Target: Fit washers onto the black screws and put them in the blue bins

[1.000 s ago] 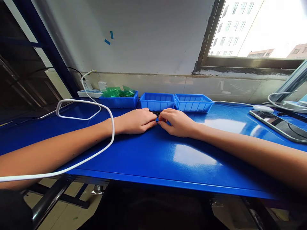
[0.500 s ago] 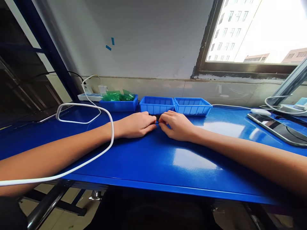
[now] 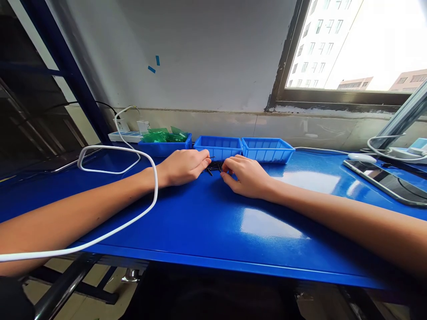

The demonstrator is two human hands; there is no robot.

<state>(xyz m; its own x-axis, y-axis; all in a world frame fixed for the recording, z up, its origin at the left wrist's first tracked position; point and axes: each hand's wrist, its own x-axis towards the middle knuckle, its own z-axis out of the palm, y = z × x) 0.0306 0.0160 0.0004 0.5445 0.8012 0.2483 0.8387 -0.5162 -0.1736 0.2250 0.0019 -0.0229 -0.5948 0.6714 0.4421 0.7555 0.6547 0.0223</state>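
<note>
My left hand point(image 3: 187, 167) is raised slightly over the table, thumb and forefinger pinched on a thin black piece that looks like a small screw. Only its tip sticks out past the fingers. Below and between the hands lies a small pile of thin black pieces point(image 3: 214, 167), partly covered by my right hand. My right hand point(image 3: 245, 174) rests on the table at the right side of this pile, fingers curled together; what they hold, if anything, is hidden. Just behind the pile stand a middle blue bin point(image 3: 218, 143) and a right blue bin point(image 3: 268, 150).
A third blue bin point(image 3: 165, 149) holds green plastic packets point(image 3: 163, 134). A white cable point(image 3: 156, 178) loops across in front of my left forearm. On the right lies a phone point(image 3: 387, 180). A power strip point(image 3: 125, 136) sits at the back left of the blue table point(image 3: 200, 222).
My left hand has moved left and up from the pile, a thin black piece now in its pinch. The black pile shows more. My right hand has barely moved.
</note>
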